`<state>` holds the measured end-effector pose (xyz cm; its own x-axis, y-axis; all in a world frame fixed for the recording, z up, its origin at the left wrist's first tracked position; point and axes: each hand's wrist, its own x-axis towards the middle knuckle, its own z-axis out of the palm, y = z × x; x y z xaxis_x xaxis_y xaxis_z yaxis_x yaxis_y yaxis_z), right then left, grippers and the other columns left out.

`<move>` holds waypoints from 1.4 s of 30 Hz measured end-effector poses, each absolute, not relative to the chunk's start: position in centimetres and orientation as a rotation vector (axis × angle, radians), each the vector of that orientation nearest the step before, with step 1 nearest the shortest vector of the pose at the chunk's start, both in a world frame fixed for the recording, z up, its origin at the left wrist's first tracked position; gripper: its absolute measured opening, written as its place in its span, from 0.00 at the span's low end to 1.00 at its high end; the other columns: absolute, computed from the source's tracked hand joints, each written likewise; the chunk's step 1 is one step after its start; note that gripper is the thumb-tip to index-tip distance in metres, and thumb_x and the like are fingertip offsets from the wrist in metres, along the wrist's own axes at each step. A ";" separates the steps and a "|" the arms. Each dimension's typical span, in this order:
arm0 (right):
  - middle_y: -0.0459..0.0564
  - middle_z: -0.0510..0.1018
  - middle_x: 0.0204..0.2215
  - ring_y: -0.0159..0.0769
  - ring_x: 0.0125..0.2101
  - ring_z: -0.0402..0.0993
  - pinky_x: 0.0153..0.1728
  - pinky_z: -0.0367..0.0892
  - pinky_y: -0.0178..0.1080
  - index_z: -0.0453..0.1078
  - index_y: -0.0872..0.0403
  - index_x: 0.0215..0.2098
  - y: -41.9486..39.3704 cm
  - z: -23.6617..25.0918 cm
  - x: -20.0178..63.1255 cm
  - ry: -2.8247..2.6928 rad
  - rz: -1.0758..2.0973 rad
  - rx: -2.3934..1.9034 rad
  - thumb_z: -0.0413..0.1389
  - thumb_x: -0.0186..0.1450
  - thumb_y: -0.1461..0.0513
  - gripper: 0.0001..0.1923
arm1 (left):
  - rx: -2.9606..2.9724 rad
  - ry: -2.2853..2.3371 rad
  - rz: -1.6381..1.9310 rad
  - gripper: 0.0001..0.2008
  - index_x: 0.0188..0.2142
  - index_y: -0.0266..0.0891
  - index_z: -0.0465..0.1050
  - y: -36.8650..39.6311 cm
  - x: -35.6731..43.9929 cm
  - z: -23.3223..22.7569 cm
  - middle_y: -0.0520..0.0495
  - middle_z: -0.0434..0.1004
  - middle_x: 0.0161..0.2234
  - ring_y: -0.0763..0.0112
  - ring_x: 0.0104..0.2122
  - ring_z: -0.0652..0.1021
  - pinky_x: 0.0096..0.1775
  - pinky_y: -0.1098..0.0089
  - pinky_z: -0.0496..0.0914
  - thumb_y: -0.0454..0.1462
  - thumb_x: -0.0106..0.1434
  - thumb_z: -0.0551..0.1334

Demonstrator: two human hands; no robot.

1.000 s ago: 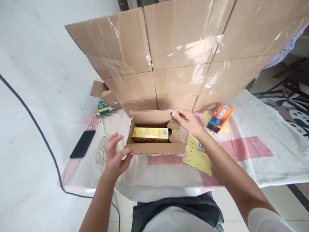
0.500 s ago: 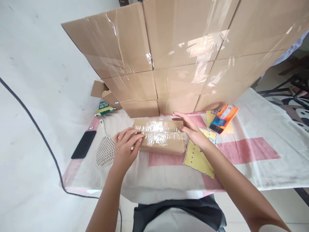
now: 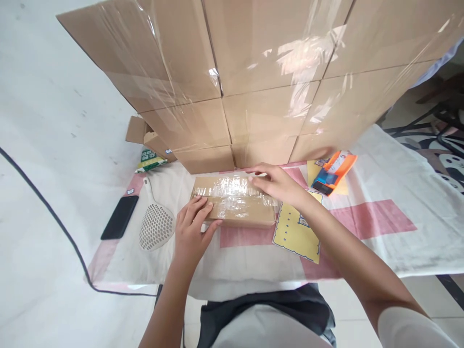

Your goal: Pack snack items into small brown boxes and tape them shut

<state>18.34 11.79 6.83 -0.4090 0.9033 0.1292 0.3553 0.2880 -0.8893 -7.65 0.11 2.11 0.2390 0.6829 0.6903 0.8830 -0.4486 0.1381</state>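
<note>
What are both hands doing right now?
Left hand: open, resting on the box.
Right hand: open, over the box's right end; contact unclear.

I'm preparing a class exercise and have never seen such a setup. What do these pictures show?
There is no machine: a person works bare-handed, seen by a camera on their head looking forward and down. A cardboard box with clear tape on top sits on a cloth-covered table. The left hand touches its left end; the right hand is over its far right part, contact unclear. Nothing looks lifted. To the left lie a white perforated scoop and a black phone-like slab; to the right, a yellow sheet.
</note>
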 end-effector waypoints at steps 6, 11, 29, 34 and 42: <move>0.47 0.82 0.31 0.36 0.34 0.76 0.37 0.67 0.39 0.80 0.53 0.32 15.7 7.3 15.6 -1.939 1.145 -1.110 0.61 0.63 0.58 0.08 | -2.177 -1.473 -1.045 0.17 0.53 0.39 0.72 0.1 -7.5 1.8 0.38 0.78 0.52 0.52 0.57 0.76 0.57 0.53 0.70 0.39 0.65 0.68; 0.46 0.80 0.27 0.34 0.29 0.73 0.33 0.65 0.38 0.78 0.54 0.29 15.8 6.9 15.8 -1.887 1.202 -1.023 0.61 0.63 0.56 0.10 | -2.154 -1.491 -1.062 0.18 0.54 0.41 0.72 0.1 -7.2 1.6 0.38 0.78 0.53 0.52 0.58 0.76 0.57 0.54 0.70 0.39 0.66 0.68; 0.41 0.63 0.18 0.28 0.20 0.58 0.24 0.51 0.37 0.66 0.53 0.20 17.6 9.5 14.6 -2.136 1.271 -1.268 0.62 0.58 0.58 0.14 | -2.129 -1.508 -1.074 0.20 0.55 0.41 0.73 -0.2 -6.9 1.4 0.37 0.78 0.53 0.51 0.57 0.75 0.58 0.52 0.69 0.38 0.64 0.69; 0.44 0.66 0.15 0.32 0.19 0.63 0.21 0.55 0.39 0.68 0.51 0.18 20.0 9.4 14.5 -2.332 1.386 -1.343 0.67 0.54 0.51 0.17 | -2.114 -1.519 -1.052 0.19 0.55 0.41 0.72 -0.2 -6.8 1.3 0.38 0.78 0.53 0.51 0.57 0.75 0.58 0.52 0.69 0.38 0.64 0.68; 0.43 0.64 0.19 0.30 0.20 0.60 0.24 0.55 0.38 0.61 0.51 0.21 17.4 7.6 20.1 -1.859 1.130 -1.442 0.58 0.60 0.56 0.14 | -2.129 -1.510 -1.083 0.21 0.56 0.42 0.71 -0.3 -6.9 1.2 0.37 0.77 0.53 0.50 0.58 0.75 0.59 0.50 0.69 0.38 0.64 0.69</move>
